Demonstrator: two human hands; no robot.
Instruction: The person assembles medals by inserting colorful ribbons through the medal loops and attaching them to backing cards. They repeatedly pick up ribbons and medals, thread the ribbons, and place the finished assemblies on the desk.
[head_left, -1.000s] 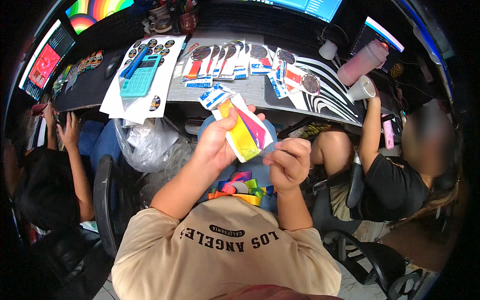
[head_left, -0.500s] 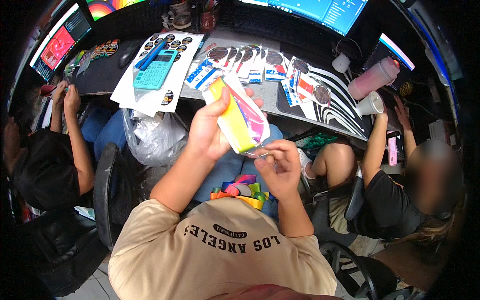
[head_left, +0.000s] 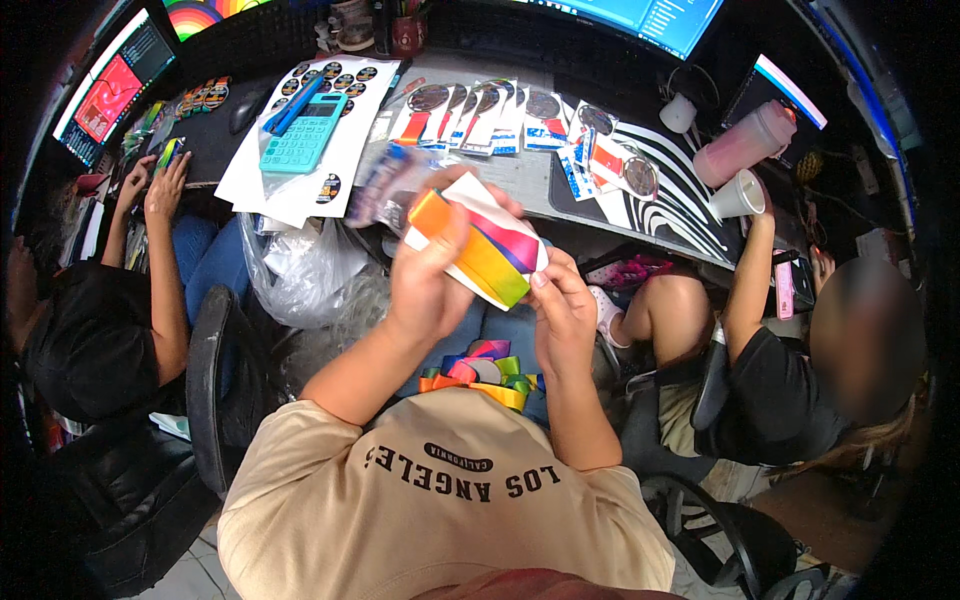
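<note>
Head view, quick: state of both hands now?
Left hand: closed, holding a multicoloured ribbon with a white card.
Right hand: closed, pinching the card's lower right edge.

We hold a folded multicoloured ribbon (head_left: 475,257) and a white card (head_left: 480,203) in our left hand (head_left: 428,278), while our right hand (head_left: 562,312) pinches the card's right edge. More ribbons (head_left: 486,374) lie near, on our lap. Far on the desk (head_left: 508,176) we see packeted discs (head_left: 487,108), a teal calculator (head_left: 297,143) left of them and a white cup (head_left: 735,197) right.
</note>
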